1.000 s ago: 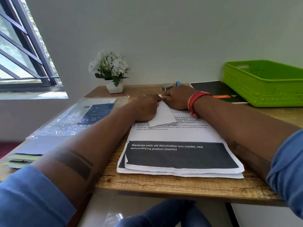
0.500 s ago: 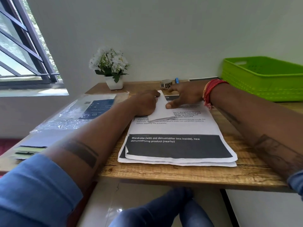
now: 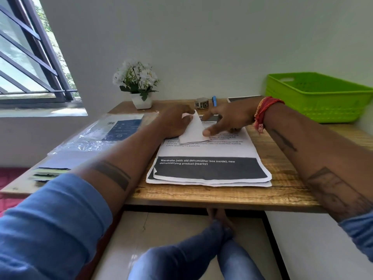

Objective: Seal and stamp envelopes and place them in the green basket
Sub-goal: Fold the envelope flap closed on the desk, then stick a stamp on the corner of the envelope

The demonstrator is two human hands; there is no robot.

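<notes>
My left hand [image 3: 177, 123] pins the thin white paper envelope [image 3: 192, 130]; my right hand [image 3: 228, 118] hovers, fingers spread. It looks light and floppy, so I'd grip its edges.

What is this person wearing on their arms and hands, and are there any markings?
Both arms have blue sleeves pushed up toward the elbow, leaving the forearms bare. The left forearm carries a dark band tattoo; the right forearm shows dark line tattoos. A bundle of red threads is tied round the right wrist, with loose ends hanging. The left hand and right hand are bare, with no gloves.
</notes>
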